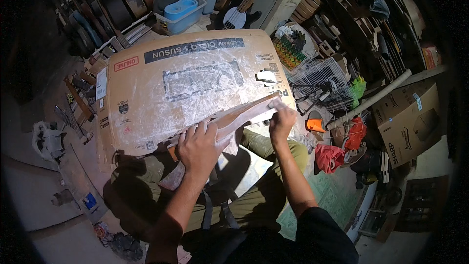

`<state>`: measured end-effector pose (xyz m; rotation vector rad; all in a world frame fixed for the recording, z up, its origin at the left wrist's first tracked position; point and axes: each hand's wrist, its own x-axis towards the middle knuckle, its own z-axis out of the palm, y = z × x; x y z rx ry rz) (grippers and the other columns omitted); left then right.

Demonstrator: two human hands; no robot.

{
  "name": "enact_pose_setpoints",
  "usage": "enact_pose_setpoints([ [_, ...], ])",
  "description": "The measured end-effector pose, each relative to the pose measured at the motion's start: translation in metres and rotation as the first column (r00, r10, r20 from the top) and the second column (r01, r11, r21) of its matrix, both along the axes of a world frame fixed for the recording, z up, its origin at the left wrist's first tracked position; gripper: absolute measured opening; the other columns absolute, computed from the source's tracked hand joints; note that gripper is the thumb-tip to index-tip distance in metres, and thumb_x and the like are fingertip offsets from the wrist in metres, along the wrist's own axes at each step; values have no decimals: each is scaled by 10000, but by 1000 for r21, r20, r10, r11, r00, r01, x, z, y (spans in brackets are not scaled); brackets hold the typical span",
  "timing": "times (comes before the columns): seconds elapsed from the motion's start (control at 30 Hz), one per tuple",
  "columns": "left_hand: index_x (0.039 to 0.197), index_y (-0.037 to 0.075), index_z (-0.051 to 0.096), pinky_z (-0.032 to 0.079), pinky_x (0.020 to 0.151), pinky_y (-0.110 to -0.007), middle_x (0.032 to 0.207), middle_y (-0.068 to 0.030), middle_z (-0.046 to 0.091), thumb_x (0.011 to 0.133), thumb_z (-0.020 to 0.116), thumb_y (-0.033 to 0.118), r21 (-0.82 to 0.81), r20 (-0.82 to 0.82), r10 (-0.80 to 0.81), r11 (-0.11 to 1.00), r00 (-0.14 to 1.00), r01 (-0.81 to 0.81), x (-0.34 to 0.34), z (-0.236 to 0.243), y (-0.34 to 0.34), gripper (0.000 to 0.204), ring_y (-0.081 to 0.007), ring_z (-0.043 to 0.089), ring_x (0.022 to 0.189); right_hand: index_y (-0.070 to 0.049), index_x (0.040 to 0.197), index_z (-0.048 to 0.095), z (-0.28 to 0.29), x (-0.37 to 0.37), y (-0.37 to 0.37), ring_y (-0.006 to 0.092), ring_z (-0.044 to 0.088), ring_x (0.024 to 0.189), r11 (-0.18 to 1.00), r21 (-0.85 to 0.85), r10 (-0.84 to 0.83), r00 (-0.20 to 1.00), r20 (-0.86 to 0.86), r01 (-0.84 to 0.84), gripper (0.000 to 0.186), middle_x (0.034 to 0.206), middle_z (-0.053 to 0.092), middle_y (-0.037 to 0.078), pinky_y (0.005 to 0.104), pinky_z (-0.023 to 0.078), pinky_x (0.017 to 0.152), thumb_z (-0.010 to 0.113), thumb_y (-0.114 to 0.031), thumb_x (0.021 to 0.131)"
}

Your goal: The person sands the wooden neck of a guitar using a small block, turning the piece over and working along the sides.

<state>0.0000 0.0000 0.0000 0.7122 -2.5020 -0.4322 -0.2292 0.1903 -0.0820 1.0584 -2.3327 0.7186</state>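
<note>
A long, curved wooden piece (239, 119), pale with dust and brown along its upper edge, lies tilted across my lap at the near edge of a cardboard sheet. My left hand (198, 149) is closed over its left part, fingers across the top edge. At the other end, my right hand (283, 123) is closed in a pinch on a small greyish piece (276, 103), pressed to the wood; its kind is too small to tell. White dust coats the flat cardboard (141, 88) beneath the work.
A small white object (266, 77) rests on the cardboard's right side. Guitar bodies (115, 0) line the back left, beside a blue tub (181, 12). To the right are a wire rack (322, 80), an orange object (316, 123), a red bag (329, 158) and a cardboard box (408, 122).
</note>
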Motion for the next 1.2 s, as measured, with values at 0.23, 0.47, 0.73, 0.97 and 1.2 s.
enact_pose_setpoints([
  [0.23, 879, 146, 650, 471, 708, -393, 869, -12, 611, 557, 894, 375, 1, -29, 4, 1000, 1000, -4, -7, 2, 4, 465, -246, 620, 845, -131, 1113, 718, 20, 0, 0, 304, 603, 923, 997, 39, -57, 989, -136, 63, 485, 1039, 721, 65, 425, 445, 832, 613, 89, 693],
  [0.47, 875, 143, 641, 481, 712, -403, 866, -17, 609, 545, 894, 374, 12, -29, 9, 1000, 1000, -9, -5, 1, -2, 476, -246, 620, 836, -93, 1057, 730, 12, 12, -14, 264, 587, 801, 999, -31, 10, 990, -141, -15, 411, 1010, 724, 104, 382, 452, 779, 649, 91, 698],
  [0.73, 865, 147, 634, 474, 693, -401, 854, -18, 605, 543, 891, 381, -15, -30, 13, 1000, 999, -13, -5, 0, -3, 474, -241, 618, 819, -135, 1119, 720, 11, 24, -19, 283, 599, 921, 999, 3, -35, 997, -62, 35, 477, 1139, 716, 52, 406, 444, 865, 645, 71, 696],
  [0.97, 858, 148, 635, 477, 692, -393, 853, -17, 612, 542, 888, 395, 1, -9, 25, 1000, 1000, -25, -3, 0, -5, 474, -240, 627, 821, -130, 1165, 703, 2, 40, -27, 297, 588, 962, 997, 56, 52, 998, -28, -51, 523, 1222, 693, 74, 405, 430, 871, 625, 88, 697],
  [1.2, 847, 134, 631, 484, 687, -403, 845, -32, 607, 532, 898, 375, 11, -26, 22, 1000, 999, -22, -7, 0, -5, 479, -261, 624, 811, -77, 1119, 709, 11, 66, -37, 290, 609, 896, 986, 48, 159, 987, -31, -158, 449, 1063, 719, 117, 392, 456, 782, 612, 99, 717],
])
